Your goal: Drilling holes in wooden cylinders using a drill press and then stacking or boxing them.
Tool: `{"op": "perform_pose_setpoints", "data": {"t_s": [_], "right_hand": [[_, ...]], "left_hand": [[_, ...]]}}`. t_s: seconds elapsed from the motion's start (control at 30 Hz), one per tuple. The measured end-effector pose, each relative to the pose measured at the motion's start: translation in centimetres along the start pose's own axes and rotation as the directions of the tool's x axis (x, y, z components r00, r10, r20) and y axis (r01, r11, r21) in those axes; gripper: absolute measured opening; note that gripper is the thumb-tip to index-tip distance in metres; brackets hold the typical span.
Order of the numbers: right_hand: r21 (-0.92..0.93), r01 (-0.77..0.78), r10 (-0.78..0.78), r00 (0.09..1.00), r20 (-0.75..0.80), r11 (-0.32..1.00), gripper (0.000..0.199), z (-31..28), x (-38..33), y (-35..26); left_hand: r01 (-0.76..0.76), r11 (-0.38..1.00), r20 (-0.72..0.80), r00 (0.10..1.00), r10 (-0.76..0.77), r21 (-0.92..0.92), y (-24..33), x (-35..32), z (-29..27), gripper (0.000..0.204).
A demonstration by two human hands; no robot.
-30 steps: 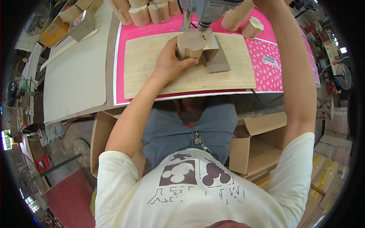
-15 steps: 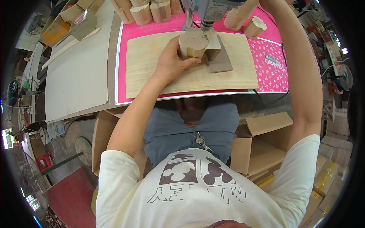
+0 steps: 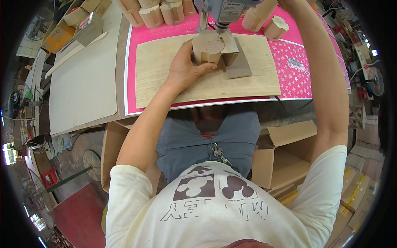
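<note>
A short, thick round wooden block with grooved sides stands upright under a small bench drill. My left hand grips it from the left, thumb across its near side and fingers behind it. The thin drill bit comes down by the right part of the block's top; whether it touches the wood I cannot tell. A squared wooden stop on a brown base plate sits against the block's right side. My right arm reaches up past the drill's right side; its hand is mostly cut off at the top edge, fingers hidden.
A plywood board lies beneath the drill on the pink-covered table. Several similar wooden blocks stand behind left, others behind right. A grey board lies at left. An open cardboard box stands below right.
The view has shifted slightly. The drill bit shows a little more clearly by the block's top now. My left hand keeps its grip, and my right arm stays raised.
</note>
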State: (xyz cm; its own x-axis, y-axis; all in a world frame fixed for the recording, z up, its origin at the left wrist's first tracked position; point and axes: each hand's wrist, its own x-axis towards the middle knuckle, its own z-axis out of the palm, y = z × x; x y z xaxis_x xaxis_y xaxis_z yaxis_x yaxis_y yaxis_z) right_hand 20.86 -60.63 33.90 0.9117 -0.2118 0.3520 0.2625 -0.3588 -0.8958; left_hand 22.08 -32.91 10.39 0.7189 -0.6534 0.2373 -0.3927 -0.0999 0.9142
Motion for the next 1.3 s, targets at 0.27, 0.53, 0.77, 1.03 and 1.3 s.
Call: {"op": "perform_pose_setpoints", "data": {"t_s": [0.27,0.53,0.77,1.03,1.3], "right_hand": [[0.029,-0.022,0.023,0.999,-0.036,0.999,0.034,0.3,0.0,0.2],[-0.002,-0.011,0.011,0.999,-0.042,1.000,0.034,0.4,-0.4,-0.2],[0.020,-0.005,0.006,0.998,-0.066,1.000,0.031,0.1,-0.1,0.5],[0.083,0.074,-0.070,0.996,-0.054,0.994,0.031,0.2,0.2,1.1],[0.093,0.064,-0.059,0.997,-0.052,0.994,0.030,0.3,0.1,1.1]], "left_hand": [[-0.034,0.999,-0.026,0.999,0.034,-0.014,-0.8,0.1,0.2,0.090],[-0.039,0.999,-0.022,0.999,0.039,0.006,-0.8,0.0,0.1,0.090],[-0.020,0.999,-0.019,1.000,0.021,0.046,0.1,-0.1,-0.1,0.084],[-0.022,0.997,-0.034,0.999,0.024,0.076,0.5,-0.2,-0.1,0.084],[0.006,0.999,-0.013,1.000,-0.006,0.036,0.4,-0.1,0.0,0.082]]}}
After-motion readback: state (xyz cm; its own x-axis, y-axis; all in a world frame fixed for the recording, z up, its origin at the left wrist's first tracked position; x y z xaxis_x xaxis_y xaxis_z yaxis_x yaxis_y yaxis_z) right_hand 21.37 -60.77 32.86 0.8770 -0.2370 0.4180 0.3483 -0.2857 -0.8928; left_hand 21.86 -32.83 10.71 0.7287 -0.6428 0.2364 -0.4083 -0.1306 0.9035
